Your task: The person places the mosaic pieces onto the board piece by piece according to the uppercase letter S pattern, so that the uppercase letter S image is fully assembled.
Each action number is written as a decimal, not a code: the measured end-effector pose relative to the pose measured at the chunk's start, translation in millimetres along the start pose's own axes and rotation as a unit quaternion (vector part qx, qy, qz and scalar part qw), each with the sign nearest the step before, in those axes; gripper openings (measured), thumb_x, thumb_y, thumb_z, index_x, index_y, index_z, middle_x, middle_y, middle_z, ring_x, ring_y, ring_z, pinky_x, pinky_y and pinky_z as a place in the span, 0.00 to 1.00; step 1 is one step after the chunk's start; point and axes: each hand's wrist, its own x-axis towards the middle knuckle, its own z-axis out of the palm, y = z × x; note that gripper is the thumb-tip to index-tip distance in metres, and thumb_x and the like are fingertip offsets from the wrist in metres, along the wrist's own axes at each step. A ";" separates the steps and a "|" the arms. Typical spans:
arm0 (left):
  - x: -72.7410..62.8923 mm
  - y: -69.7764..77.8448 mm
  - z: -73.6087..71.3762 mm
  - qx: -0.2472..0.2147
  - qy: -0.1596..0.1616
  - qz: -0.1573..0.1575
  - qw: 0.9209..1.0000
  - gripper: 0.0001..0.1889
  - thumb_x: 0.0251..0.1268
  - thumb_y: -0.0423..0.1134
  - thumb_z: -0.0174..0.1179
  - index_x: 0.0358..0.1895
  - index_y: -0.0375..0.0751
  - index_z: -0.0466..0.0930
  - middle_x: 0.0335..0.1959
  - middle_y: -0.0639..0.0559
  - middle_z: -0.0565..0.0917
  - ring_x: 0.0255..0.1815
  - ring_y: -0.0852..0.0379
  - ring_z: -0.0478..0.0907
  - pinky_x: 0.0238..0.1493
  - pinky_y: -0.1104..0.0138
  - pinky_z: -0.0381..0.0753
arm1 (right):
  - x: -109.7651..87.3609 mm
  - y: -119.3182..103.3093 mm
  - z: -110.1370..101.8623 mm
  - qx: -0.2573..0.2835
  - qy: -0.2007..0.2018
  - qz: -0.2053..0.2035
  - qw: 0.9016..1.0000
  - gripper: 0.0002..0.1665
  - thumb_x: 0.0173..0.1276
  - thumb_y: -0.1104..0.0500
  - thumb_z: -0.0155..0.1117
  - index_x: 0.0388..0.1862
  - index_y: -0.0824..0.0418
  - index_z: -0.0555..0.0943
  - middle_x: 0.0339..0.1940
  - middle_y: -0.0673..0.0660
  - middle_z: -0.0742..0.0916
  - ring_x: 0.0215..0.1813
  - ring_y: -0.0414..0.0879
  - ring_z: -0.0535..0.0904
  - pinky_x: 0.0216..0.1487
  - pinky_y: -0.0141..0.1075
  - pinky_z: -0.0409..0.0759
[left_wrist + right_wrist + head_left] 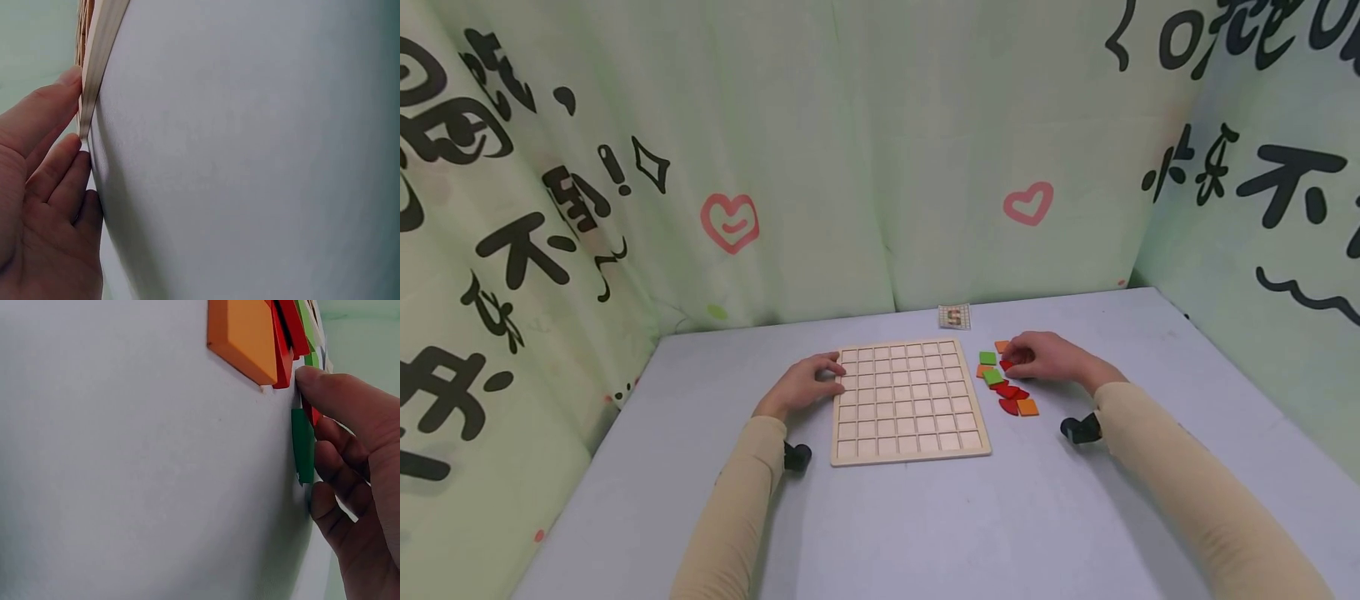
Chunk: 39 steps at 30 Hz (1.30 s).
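A square wooden grid board (912, 457) lies on the table. Against its left edge rests my left hand (808, 383); in the left wrist view the thumb (53, 103) touches the board's wooden rim (103, 50), the other fingers lying just below it. Right of the board my right hand (1051, 358) reaches down over a small pile of flat pieces. Thumb and fingers pinch a red piece (310, 414), partly hidden by them. A dark green piece (303, 447) stands by the fingertips. Nearby are orange squares (1027, 407), light green squares (993, 377) and red quarter-round pieces (1008, 407).
A small printed card (954, 317) lies behind the board near the table's back edge. The white table (917, 533) is bordered by pale green curtains (865, 167) with writing and hearts. Black wrist devices (1081, 429) hang below both forearms.
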 end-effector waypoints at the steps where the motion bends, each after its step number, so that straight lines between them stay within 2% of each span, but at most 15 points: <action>1: 0.2 -0.2 0.1 0.000 0.000 0.000 1.000 0.14 0.60 0.40 0.69 0.48 0.44 0.83 0.73 0.52 0.67 0.77 0.48 0.54 0.75 0.53 0.52 | 0.1 -0.3 0.3 -0.001 0.002 -0.004 1.000 0.21 0.63 0.56 0.70 0.53 0.63 0.81 0.41 0.53 0.83 0.44 0.48 0.76 0.48 0.42 0.80; 4: 0.1 -1.0 0.1 0.000 0.000 0.001 1.000 0.14 0.60 0.40 0.69 0.49 0.44 0.83 0.73 0.52 0.67 0.77 0.48 0.54 0.75 0.53 0.53 | 0.4 -0.1 0.8 -0.005 0.004 -0.018 1.000 0.20 0.64 0.57 0.70 0.53 0.64 0.82 0.42 0.55 0.83 0.44 0.49 0.76 0.48 0.44 0.80; 10: -1.2 0.8 -0.4 0.002 0.002 0.007 1.000 0.14 0.60 0.39 0.68 0.49 0.43 0.83 0.73 0.51 0.67 0.77 0.47 0.55 0.75 0.53 0.53 | 3.5 -6.0 1.1 0.000 0.015 -0.006 1.000 0.21 0.64 0.57 0.70 0.53 0.64 0.80 0.44 0.56 0.83 0.47 0.51 0.77 0.51 0.46 0.81; 14: -2.8 2.6 -0.7 0.000 0.002 0.006 1.000 0.14 0.60 0.39 0.68 0.49 0.43 0.83 0.72 0.50 0.67 0.77 0.48 0.55 0.75 0.53 0.52 | 8.4 -16.8 1.8 0.010 0.030 0.007 0.999 0.21 0.65 0.57 0.69 0.54 0.65 0.79 0.43 0.56 0.84 0.46 0.51 0.77 0.50 0.45 0.82; 23: -4.6 3.5 -1.8 0.011 0.000 0.020 1.000 0.15 0.61 0.38 0.67 0.50 0.41 0.83 0.72 0.49 0.68 0.76 0.46 0.55 0.75 0.53 0.54 | 27.0 -50.3 9.7 0.012 0.051 -0.030 0.998 0.21 0.68 0.57 0.66 0.56 0.67 0.80 0.44 0.57 0.84 0.46 0.51 0.78 0.51 0.45 0.81; 28: -3.3 3.8 -1.7 0.012 -0.001 0.021 1.000 0.15 0.61 0.38 0.67 0.50 0.41 0.83 0.73 0.49 0.67 0.76 0.46 0.55 0.75 0.53 0.54 | 38.5 -66.3 17.1 0.023 0.051 -0.040 0.998 0.19 0.68 0.58 0.66 0.54 0.66 0.81 0.43 0.56 0.84 0.46 0.50 0.78 0.50 0.43 0.81; 33: -1.7 3.2 -2.4 0.011 -0.004 0.021 1.000 0.15 0.61 0.39 0.67 0.51 0.41 0.83 0.73 0.49 0.67 0.77 0.46 0.55 0.75 0.53 0.53 | 47.5 -78.4 24.8 0.031 0.045 -0.042 0.998 0.19 0.68 0.57 0.67 0.54 0.65 0.81 0.44 0.56 0.85 0.46 0.50 0.78 0.53 0.45 0.80; 39: -2.4 1.6 -2.0 0.009 -0.006 0.021 1.000 0.15 0.61 0.39 0.67 0.50 0.41 0.83 0.73 0.49 0.67 0.76 0.46 0.55 0.75 0.53 0.53 | 55.0 -90.3 32.5 0.018 0.033 -0.058 0.998 0.19 0.68 0.59 0.66 0.54 0.66 0.81 0.45 0.57 0.85 0.46 0.50 0.78 0.54 0.45 0.79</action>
